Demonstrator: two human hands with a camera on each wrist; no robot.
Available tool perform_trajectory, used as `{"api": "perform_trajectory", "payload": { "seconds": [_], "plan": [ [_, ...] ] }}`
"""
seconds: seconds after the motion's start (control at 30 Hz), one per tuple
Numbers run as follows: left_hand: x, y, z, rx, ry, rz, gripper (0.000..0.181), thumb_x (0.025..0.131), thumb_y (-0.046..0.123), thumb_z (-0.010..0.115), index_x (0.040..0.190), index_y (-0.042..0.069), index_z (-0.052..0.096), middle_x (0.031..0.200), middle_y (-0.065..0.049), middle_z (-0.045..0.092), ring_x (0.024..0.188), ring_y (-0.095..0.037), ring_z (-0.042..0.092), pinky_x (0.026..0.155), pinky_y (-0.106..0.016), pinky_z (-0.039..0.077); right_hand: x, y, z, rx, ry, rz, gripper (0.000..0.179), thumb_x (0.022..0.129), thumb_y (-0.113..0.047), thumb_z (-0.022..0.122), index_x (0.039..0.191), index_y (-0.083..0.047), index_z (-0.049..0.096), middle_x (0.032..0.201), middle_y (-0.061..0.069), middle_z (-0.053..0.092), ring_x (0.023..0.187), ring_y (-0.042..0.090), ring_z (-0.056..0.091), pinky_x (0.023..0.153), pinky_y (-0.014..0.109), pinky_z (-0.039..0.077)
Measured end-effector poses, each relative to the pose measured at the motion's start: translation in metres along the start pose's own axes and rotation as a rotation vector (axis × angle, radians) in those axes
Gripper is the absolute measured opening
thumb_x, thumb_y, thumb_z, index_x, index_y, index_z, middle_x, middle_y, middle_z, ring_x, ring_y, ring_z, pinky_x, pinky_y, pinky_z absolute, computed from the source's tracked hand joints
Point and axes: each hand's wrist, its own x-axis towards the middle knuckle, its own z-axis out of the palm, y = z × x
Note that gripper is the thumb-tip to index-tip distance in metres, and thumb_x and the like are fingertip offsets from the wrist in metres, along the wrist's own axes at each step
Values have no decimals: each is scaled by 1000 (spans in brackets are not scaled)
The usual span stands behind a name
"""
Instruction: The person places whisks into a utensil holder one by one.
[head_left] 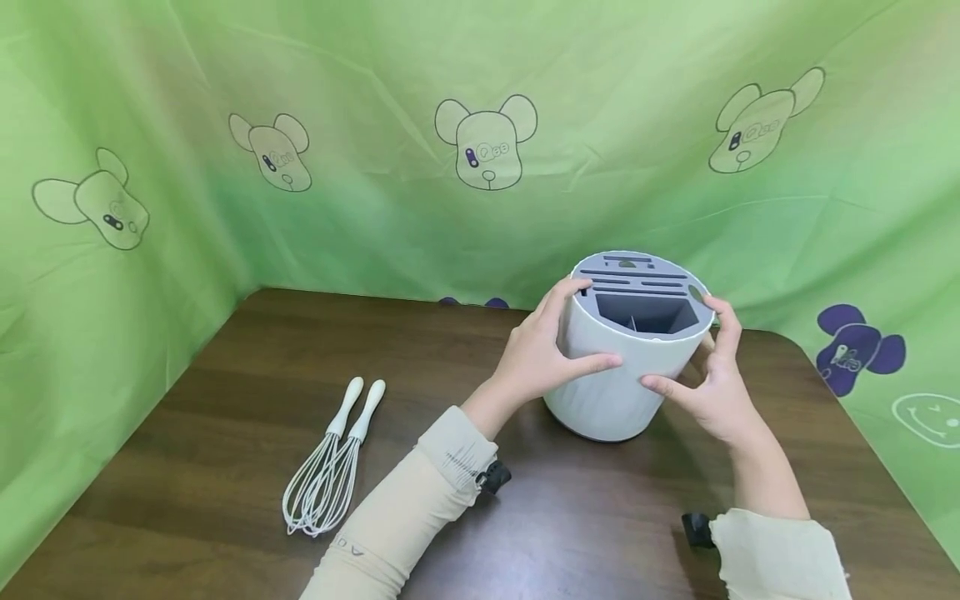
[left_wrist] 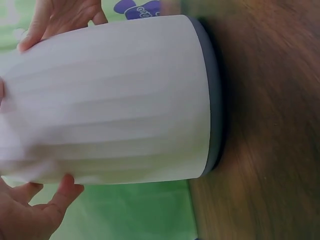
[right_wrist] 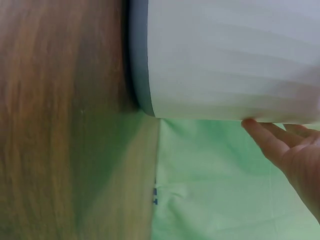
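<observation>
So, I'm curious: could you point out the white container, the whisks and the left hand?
White container (head_left: 606, 396): head view, on its front wall.
Whisks (head_left: 332, 460): head view, on their overlapping wire loops.
Left hand (head_left: 534, 354): head view, on the back of the hand.

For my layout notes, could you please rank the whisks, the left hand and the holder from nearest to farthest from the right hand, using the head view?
1. Holder: touching the right hand, just to its left.
2. Left hand: on the holder's left side.
3. Whisks: on the table, left of both hands.
</observation>
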Motion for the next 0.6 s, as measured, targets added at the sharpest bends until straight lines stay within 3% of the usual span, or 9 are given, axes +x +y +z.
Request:
{"api": "perform_trajectory", "payload": {
  "seconds": [0.4,0.6],
  "plan": [
    [-17,0,-13,-22,-4,-30,92,75,56,82,147,48,25,154,14,40,129,-20,55,99,-50,50,-7,-7,18,-57,60,32,111,69,29,70,151,-20,12,141,0,49,117,8,56,87,14,53],
    [-27,1,-15,-10,20,-19,91,75,57,81,147,48,25,154,13,38,130,-20,54,96,-49,51,-11,-7,21,-28,14,2,111,70,28,70,151,-19,10,143,1,49,119,9,56,87,15,54]
  ]
}}
